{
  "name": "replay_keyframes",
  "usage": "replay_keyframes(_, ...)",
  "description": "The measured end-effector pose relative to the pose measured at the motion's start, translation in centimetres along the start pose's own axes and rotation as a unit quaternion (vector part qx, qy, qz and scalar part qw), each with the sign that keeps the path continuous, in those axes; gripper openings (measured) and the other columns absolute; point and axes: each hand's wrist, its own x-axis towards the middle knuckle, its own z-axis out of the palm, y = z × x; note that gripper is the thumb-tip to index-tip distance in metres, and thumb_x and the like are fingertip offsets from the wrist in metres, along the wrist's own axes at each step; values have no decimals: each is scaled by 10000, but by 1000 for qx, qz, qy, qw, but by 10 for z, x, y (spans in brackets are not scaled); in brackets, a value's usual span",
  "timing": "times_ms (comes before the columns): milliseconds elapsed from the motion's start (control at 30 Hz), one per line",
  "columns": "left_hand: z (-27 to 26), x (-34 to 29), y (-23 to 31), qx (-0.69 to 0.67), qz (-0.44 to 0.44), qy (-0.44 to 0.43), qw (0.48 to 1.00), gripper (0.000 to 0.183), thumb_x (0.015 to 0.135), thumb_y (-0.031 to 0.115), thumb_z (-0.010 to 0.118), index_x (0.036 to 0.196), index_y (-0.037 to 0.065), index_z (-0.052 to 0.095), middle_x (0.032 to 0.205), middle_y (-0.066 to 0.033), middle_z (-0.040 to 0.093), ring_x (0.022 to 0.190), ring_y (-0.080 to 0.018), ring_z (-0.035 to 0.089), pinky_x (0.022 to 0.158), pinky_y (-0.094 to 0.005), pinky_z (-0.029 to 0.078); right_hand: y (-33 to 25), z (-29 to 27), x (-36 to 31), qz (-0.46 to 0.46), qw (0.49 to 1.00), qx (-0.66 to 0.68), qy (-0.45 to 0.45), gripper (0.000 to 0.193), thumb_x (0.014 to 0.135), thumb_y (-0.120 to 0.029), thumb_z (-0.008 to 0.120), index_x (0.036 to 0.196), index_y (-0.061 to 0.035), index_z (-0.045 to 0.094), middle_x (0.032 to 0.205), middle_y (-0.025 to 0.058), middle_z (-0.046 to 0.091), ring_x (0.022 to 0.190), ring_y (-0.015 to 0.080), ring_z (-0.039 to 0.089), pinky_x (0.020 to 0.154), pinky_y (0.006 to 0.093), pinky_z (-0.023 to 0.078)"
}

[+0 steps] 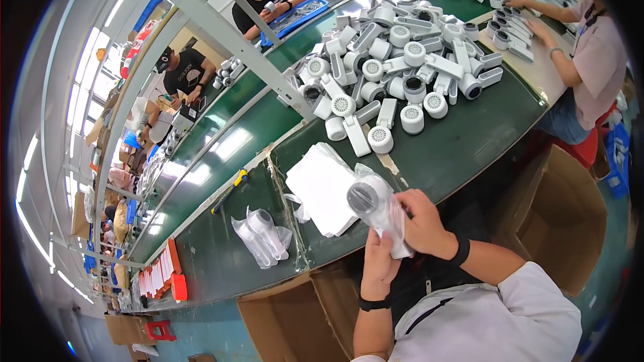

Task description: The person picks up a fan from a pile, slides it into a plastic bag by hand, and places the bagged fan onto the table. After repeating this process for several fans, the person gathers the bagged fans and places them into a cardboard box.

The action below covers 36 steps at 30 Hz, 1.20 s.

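Note:
In front of me, over the table's near edge, both my hands hold a white handheld fan (367, 196) with a dark round face, in a clear plastic bag. My left hand (380, 265) grips the handle end from below. Around the bag's side, the fingers of my right hand (424, 224) are closed. Just beyond lies a stack of white plastic bags (320, 188). Two bagged fans (263, 238) rest on the green table to the left. A large heap of unbagged white fans (396, 60) covers the table farther off.
A yellow-handled screwdriver (230, 190) lies left of the bags. An orange box (161, 271) sits at the table's left end. Open cardboard boxes (553, 218) stand below the near edge. At right, a co-worker (570, 60) handles fans; other people work across the conveyor.

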Motion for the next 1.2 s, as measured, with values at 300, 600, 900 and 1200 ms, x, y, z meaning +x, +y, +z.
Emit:
replay_keyframes(300, -24, -2, 33, -65, 99, -56, 991, 544, 959, 316, 599, 1425, 134, 386, 1347, -110, 515, 1136, -300, 558, 763, -460, 529, 4, 2, -12, 33, 994, 92, 55, 138, 851, 2, 627, 980, 10, 677, 783, 154, 672, 645, 246, 660, 577, 308, 504)
replay_keyframes(600, -78, -51, 110, 111, 293, 224, 923, 548, 916, -35, 567, 1424, 46, 379, 1323, -131, 526, 1134, -269, 576, 857, -418, 550, 34, 12, -25, 71, 990, 124, -13, 116, 863, -18, 603, 948, 13, 676, 728, 122, 661, 585, 169, 629, 551, 276, 488)
replay_keyframes(900, -239, -69, 198, 454, 326, 570, 602, 528, 821, 38, 671, 1313, -74, 515, 1188, -202, 610, 1033, -275, 616, 904, -360, 473, 67, 35, 1, 58, 998, 35, -14, 86, 849, -86, 661, 878, -6, 666, 725, 110, 634, 601, 205, 614, 565, 293, 475)
replay_keyframes(1200, -271, -46, 188, 372, 267, 585, 669, 351, 889, 231, 692, 1076, -63, 650, 940, -107, 675, 888, -203, 596, 833, -340, 468, 67, 33, 2, 61, 997, 52, -17, 81, 846, -80, 663, 857, 0, 659, 705, 106, 620, 578, 194, 593, 555, 288, 462)
